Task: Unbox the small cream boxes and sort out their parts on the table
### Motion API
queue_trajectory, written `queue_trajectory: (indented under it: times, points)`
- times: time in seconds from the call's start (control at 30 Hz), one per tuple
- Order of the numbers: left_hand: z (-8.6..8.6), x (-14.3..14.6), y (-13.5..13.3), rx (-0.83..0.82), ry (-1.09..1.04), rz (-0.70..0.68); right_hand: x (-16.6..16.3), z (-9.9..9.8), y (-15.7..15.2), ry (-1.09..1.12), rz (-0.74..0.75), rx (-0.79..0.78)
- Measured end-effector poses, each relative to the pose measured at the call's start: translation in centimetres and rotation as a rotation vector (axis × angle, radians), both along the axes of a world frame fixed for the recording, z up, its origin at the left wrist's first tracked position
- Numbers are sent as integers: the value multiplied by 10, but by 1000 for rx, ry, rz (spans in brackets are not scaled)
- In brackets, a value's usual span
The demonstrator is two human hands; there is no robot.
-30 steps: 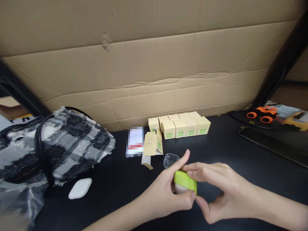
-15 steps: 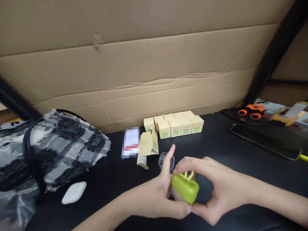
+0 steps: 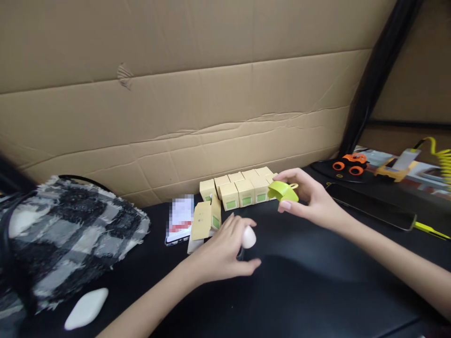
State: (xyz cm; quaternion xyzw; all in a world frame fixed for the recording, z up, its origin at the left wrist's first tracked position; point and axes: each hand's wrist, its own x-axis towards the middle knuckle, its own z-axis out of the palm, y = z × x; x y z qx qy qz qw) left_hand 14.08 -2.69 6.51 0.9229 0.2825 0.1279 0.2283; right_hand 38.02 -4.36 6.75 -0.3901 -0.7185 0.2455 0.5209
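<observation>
My left hand [image 3: 230, 249] is over the black tabletop, thumb and index finger spread apart. Between them shows a pale egg-shaped piece [image 3: 248, 237], its left side hidden by the hand. A greyish edge lies just below it; whether this is the clear cup, mostly hidden by the hand, I cannot tell. Up and to the right, my right hand [image 3: 305, 195] pinches a hollow lime-green cover [image 3: 283, 191] with a small loop, its open side turned toward the left. The cover is in the air in front of the small boxes.
Behind the hands stand several small tan boxes [image 3: 230, 197] with green labels. An opened carton [image 3: 202, 220] and a phone [image 3: 180, 223] lie left of them. A white rounded object [image 3: 87, 309], checked cloth [image 3: 88, 230], dark phone [image 3: 369, 206] and orange toy truck [image 3: 350, 164] sit around the sides.
The green cover has come off the pale piece. My right hand has carried it up and away, while my left hand has moved a little up and left. The view has shifted slightly.
</observation>
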Motion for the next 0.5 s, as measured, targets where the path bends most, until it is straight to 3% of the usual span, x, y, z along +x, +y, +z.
queue_trajectory:
  times: [0.17,0.33,0.5]
  points:
    - [-17,-18,12,67,44,63,-8,-5,2,-42,-22,-52]
    - [-9,-24,18,131,10,120,-10,-6,1,-127,-19,-109]
    - [0,-3,18,143,-14,74,-4,-12,8,-277,23,-204]
